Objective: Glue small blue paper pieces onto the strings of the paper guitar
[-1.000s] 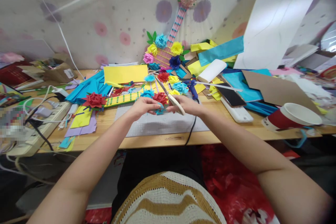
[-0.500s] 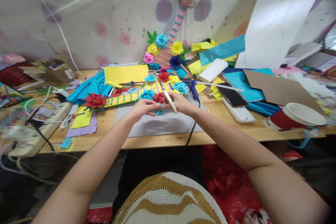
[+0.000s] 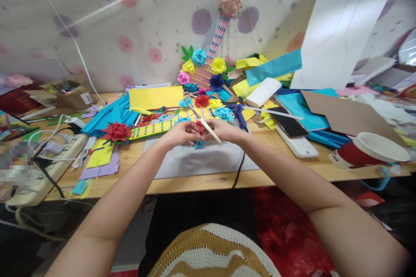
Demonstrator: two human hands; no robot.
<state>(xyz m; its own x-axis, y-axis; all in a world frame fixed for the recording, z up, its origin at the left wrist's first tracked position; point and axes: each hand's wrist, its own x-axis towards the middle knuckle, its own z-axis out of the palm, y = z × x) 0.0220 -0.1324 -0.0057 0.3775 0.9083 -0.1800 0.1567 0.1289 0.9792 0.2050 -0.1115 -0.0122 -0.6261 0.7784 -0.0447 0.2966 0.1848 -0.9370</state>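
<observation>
Meeting above the grey mat [image 3: 182, 165], both hands are working close together: the right hand [image 3: 225, 131] is gripping the white-handled scissors [image 3: 209, 129], blades pointing beyond the mat, while the left hand [image 3: 179, 134] is curving its fingers beside the blue paper [image 3: 198, 144], which is showing over the mat; whether they are pinching it, I cannot tell. A flower-decked yellow paper guitar [image 3: 152, 129] is lying just beyond the mat.

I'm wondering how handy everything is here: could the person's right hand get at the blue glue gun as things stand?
Probably yes: the blue glue gun lies just beyond the right hand, and nothing seems to stand between them. However, that hand holds scissors, which might need setting down first.
</observation>
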